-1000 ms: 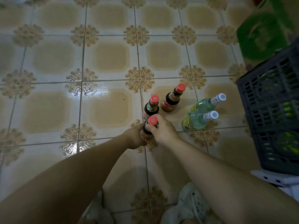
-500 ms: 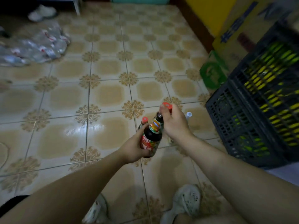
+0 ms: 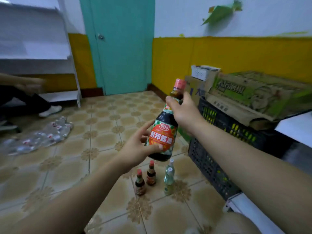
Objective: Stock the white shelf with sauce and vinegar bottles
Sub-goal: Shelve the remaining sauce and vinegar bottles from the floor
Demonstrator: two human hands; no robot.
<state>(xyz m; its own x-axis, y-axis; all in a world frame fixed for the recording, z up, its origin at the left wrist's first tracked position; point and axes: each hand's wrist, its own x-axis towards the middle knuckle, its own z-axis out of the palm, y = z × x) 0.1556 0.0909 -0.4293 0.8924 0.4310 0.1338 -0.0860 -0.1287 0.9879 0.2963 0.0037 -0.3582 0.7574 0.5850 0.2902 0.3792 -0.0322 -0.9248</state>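
Note:
I hold a dark soy sauce bottle (image 3: 162, 137) with a red cap and an orange label up in front of me. My left hand (image 3: 136, 147) grips its lower body, and my right hand (image 3: 183, 112) grips its neck. On the floor below stand two small dark sauce bottles (image 3: 139, 183) (image 3: 151, 173) with red caps. Beside them are two clear vinegar bottles (image 3: 168, 181) with white caps. The white shelf (image 3: 33, 53) stands at the far left against the wall.
Dark plastic crates (image 3: 212, 162) are stacked at my right, with cardboard boxes (image 3: 249, 93) on top. Crumpled plastic wrap (image 3: 40, 135) lies on the tiled floor at left. Another person's leg and shoe (image 3: 50, 110) are near the shelf. A teal door (image 3: 121, 48) is behind.
I lifted the sauce bottle off the floor with both hands, and my head came up from the floor tiles to face the room.

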